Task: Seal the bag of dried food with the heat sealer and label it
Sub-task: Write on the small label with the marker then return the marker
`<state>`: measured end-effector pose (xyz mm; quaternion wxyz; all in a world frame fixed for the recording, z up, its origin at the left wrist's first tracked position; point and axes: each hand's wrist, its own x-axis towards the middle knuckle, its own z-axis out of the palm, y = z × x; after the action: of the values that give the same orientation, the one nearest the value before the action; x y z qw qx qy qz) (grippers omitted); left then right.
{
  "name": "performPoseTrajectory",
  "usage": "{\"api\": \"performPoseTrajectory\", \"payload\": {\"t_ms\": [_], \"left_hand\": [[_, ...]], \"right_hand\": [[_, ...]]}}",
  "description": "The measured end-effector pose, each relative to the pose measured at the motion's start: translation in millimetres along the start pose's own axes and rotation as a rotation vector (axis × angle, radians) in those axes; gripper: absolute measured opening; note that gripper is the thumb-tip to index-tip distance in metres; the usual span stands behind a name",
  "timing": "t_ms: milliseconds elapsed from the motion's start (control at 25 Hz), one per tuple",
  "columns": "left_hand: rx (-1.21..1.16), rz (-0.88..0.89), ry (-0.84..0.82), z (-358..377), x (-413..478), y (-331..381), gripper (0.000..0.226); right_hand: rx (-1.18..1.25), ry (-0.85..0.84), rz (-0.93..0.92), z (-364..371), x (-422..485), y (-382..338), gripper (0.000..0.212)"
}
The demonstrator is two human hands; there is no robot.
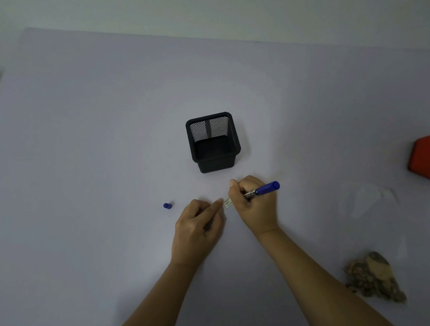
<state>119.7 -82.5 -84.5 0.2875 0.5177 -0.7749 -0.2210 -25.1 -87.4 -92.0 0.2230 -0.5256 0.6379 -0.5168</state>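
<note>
Head view: bag of dried food (374, 277) lies nearest, well right of both hands, untouched. Labelling step, by judgement: right hand (255, 203) curled shut around blue marker (263, 189); left hand (198, 225) fingertips (219, 202) pin small label (228, 202) to table (74, 151), between both hands. Next: finish writing, then stick label on bag.

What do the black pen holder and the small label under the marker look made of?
Pen holder: probably metal mesh with a matte black finish; its walls show a fine see-through grid. Label: likely paper, white and flat with tiny print, pinned by the left hand.
</note>
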Motion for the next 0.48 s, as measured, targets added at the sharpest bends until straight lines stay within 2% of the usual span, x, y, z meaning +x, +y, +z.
{"api": "performPoseTrajectory", "payload": {"t_ms": [480], "left_hand": [[0.015, -0.004, -0.029, -1.4, 0.6, 0.7, 0.029]], "right_hand": [[0.043, 0.047, 0.025, -1.3, 2.1, -2.8, 0.038]]}}
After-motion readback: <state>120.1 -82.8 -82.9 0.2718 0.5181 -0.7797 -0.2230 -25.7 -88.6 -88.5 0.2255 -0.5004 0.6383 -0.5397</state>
